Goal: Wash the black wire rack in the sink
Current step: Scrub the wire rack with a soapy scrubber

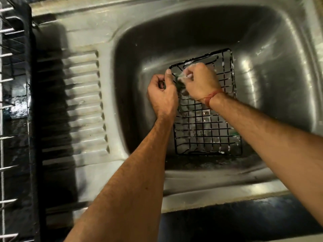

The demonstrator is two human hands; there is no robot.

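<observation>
The black wire rack (208,130) stands in the steel sink (279,70), its grid flecked with white foam. My left hand (161,94) grips the rack's left edge near the far corner, thumb up along the wire. My right hand (199,82), a red thread round its wrist, holds a soapy dark green scrubber (180,82) against the rack's upper left part. The scrubber is mostly hidden by fingers and foam.
A ribbed steel drainboard (83,102) lies left of the basin. A metal dish rack (7,119) with prongs runs along the far left edge over a dark counter. A small green thing (235,133) shows at the wire rack's right side.
</observation>
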